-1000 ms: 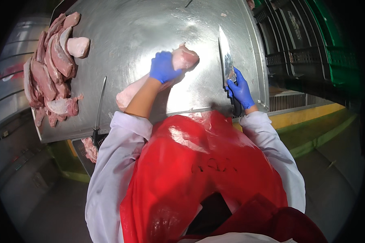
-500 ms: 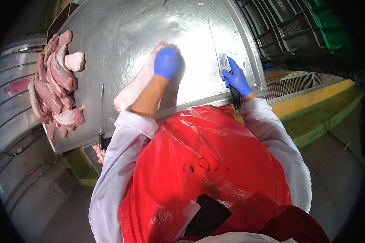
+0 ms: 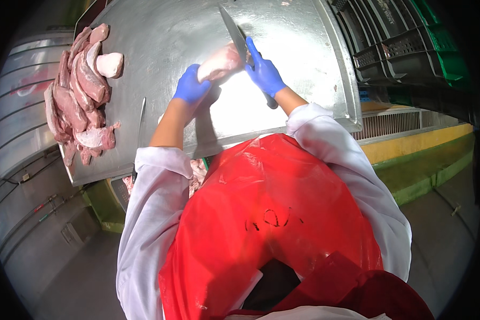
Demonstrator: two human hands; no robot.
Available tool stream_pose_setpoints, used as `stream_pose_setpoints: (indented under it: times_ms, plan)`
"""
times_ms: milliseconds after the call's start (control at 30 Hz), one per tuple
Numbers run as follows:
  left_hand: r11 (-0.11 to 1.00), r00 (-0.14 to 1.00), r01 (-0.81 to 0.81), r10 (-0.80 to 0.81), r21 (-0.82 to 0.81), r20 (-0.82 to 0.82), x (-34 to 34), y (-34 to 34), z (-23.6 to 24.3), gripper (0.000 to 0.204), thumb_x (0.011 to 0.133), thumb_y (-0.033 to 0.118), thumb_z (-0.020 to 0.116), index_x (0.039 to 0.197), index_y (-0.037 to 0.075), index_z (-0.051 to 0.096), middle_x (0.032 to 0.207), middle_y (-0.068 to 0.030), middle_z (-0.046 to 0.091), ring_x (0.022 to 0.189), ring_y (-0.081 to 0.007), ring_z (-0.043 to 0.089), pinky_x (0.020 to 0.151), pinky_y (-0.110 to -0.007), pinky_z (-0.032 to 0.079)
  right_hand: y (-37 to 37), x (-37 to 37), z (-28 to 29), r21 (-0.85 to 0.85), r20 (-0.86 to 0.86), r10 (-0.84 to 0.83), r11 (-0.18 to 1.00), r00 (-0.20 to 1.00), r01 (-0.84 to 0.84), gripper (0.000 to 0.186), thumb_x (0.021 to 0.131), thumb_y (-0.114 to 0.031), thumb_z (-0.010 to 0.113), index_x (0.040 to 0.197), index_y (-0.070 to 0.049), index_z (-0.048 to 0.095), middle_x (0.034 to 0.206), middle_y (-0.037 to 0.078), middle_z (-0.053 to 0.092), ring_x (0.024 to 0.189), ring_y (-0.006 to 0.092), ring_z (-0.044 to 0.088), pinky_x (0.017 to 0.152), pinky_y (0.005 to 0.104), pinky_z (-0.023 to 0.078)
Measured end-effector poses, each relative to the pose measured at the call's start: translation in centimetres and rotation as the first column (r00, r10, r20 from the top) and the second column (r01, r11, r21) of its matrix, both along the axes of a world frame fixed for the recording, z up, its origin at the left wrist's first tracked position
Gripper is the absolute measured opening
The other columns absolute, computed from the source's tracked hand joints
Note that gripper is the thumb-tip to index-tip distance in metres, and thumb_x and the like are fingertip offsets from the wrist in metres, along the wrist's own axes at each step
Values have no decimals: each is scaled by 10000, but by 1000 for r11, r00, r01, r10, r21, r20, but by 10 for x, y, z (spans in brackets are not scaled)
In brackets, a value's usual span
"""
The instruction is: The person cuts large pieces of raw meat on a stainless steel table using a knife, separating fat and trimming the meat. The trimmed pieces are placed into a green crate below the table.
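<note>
A long pale-pink piece of meat (image 3: 220, 62) is on the metal table, angled up to the right. My left hand (image 3: 192, 84), in a blue glove, grips its near-left end. My right hand (image 3: 264, 72), also blue-gloved, holds a knife (image 3: 232, 29) at the meat's far-right end. The blade points up and away to the left, and the dark handle end shows below the palm. The index finger lies stretched out near the blade. Whether the edge touches the meat I cannot tell.
A heap of meat pieces (image 3: 72, 104) lies along the table's left side. A thin rod-like tool or narrow blade (image 3: 142, 122) rests near the front edge. Meat trimmings (image 3: 197, 173) show below that edge. Dark crates (image 3: 405, 48) stand beyond the raised right rim (image 3: 352, 90).
My right hand has brought the knife left to the meat. My left hand has shifted left and now grips the meat's near end. The meat has moved up and right; the view has shifted slightly.
</note>
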State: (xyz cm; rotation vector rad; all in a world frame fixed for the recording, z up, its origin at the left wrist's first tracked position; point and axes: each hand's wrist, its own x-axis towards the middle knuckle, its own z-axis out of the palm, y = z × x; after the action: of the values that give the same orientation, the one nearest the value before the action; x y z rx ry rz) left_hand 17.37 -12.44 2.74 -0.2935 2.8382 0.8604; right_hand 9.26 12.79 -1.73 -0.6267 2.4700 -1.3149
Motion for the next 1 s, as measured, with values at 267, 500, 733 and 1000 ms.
stream_pose_setpoints:
  times_ms: [267, 500, 733, 1000]
  plan:
    - [998, 992, 11, -2, 68, -125, 1, -33, -53, 606, 815, 339, 642, 1278, -30, 508, 1195, -303, 599, 1147, -447, 583, 975, -453, 468, 22, 94, -11, 19, 130, 28, 999, 991, -30, 853, 890, -145, 539, 1595, -218, 65, 810, 327, 655, 721, 501, 654, 672, 579, 517]
    - [985, 971, 170, -166, 6, -172, 9, -38, -62, 654, 825, 418, 573, 1285, -39, 495, 1241, -287, 520, 1173, -446, 507, 1012, -468, 432, -48, 45, 41, 64, 258, -132, 991, 957, 119, 811, 889, -176, 573, 1590, -196, 165, 679, 222, 660, 607, 343, 684, 625, 459, 559]
    - [964, 942, 266, -257, 15, -216, 22, -39, -49, 558, 863, 314, 497, 1294, -40, 482, 1229, -294, 513, 1155, -447, 508, 1012, -478, 423, -51, 86, 33, 51, 236, -216, 976, 947, 210, 791, 895, -172, 558, 1591, -203, 183, 691, 192, 671, 604, 305, 692, 637, 425, 572]
    - [991, 953, 136, -127, 13, -275, 36, -45, -61, 454, 886, 219, 457, 1254, -40, 517, 1219, -278, 543, 1137, -446, 531, 993, -494, 436, -31, 157, -9, -167, 308, -116, 971, 944, 173, 823, 883, -181, 585, 1599, -208, 181, 689, 124, 663, 539, 207, 633, 580, 348, 536]
